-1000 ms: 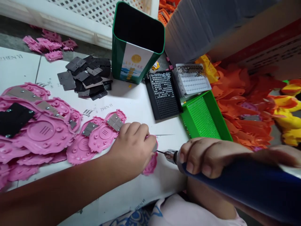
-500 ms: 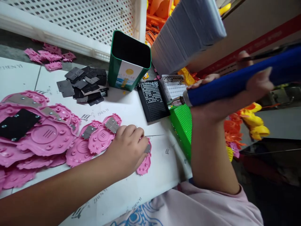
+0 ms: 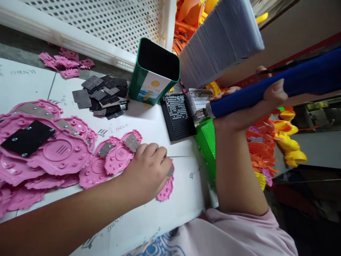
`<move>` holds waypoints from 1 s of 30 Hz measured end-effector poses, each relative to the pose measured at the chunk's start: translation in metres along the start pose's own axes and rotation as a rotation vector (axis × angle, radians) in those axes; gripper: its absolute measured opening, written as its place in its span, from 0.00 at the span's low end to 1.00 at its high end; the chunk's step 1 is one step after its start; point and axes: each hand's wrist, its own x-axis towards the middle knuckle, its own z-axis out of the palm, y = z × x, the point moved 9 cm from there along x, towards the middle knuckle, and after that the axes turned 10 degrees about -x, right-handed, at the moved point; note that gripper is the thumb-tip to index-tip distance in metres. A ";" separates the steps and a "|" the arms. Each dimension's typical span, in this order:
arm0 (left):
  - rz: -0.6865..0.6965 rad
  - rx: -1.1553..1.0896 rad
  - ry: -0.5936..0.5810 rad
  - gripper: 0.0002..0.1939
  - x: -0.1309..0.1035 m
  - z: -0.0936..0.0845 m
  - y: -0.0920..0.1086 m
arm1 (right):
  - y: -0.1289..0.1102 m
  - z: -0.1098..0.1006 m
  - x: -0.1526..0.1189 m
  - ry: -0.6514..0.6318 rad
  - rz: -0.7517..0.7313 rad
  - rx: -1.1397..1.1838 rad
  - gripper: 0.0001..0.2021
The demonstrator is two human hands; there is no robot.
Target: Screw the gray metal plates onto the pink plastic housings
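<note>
My left hand (image 3: 147, 172) lies curled over a small pink plastic piece (image 3: 165, 191) with a grey plate on it, and its fingers hide much of the piece. My right hand (image 3: 247, 106) is wrapped round a blue electric screwdriver (image 3: 245, 94). The driver's tip is at the right edge of a black perforated tray (image 3: 179, 117) with small silver screws. Left of my left hand lie more pink pieces (image 3: 117, 158) with grey plates, and a pile of larger pink pieces (image 3: 64, 151), one bearing a black plate (image 3: 28, 138).
Dark plates (image 3: 102, 94) are heaped beside a green tin (image 3: 154, 76). A white crate (image 3: 93, 46) stands behind. A green container (image 3: 207, 142) sits under my right forearm. A grey-blue stack (image 3: 221, 42) and orange and yellow parts (image 3: 287, 138) are to the right.
The view has shifted, so the table items sit slightly further right. The right hand and screwdriver have moved slightly left relative to the tray. The left hand stays on the small pink piece.
</note>
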 end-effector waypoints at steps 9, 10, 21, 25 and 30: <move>0.009 0.009 0.014 0.09 -0.001 0.000 0.000 | -0.002 0.002 0.000 -0.034 -0.042 -0.043 0.18; 0.010 0.011 0.018 0.09 -0.001 0.001 0.000 | -0.002 0.002 0.000 -0.032 -0.043 -0.026 0.18; 0.006 0.015 0.037 0.12 -0.001 0.002 -0.001 | -0.001 0.000 -0.003 -0.046 -0.005 0.006 0.20; 0.000 0.005 0.022 0.11 -0.001 0.002 -0.002 | 0.002 0.002 -0.003 -0.055 0.034 0.036 0.22; 0.000 -0.007 0.020 0.11 0.000 0.000 -0.002 | 0.001 0.001 0.000 -0.075 -0.026 0.060 0.20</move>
